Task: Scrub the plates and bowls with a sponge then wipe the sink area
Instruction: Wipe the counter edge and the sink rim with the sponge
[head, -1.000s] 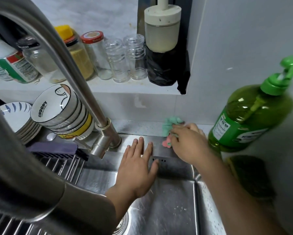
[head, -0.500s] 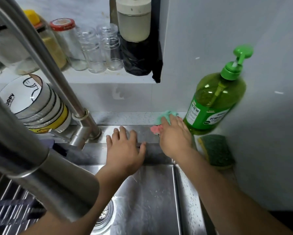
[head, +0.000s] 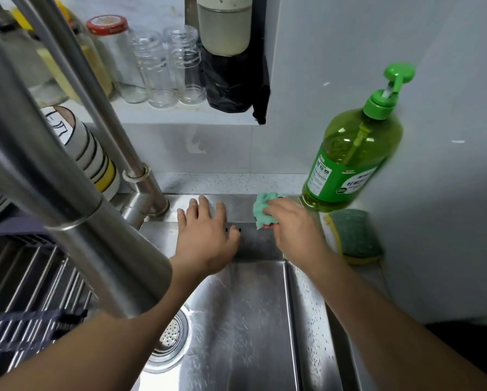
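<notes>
One cloth [head: 265, 210] in right hand [head: 296, 230]; label [head: 340, 176] illegible.

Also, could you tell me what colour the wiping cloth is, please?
The cloth is mint green, some pink; head view.

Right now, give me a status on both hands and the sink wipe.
Left hand flat on sink rim. Right hand grips green cloth on rim. Soap bottle close beside cloth.

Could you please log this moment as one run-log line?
phase: wiping sink area | right hand: grips crumpled mint-green cloth on steel sink's back ledge | left hand: flat on ledge | green scrub sponge: idle
</notes>
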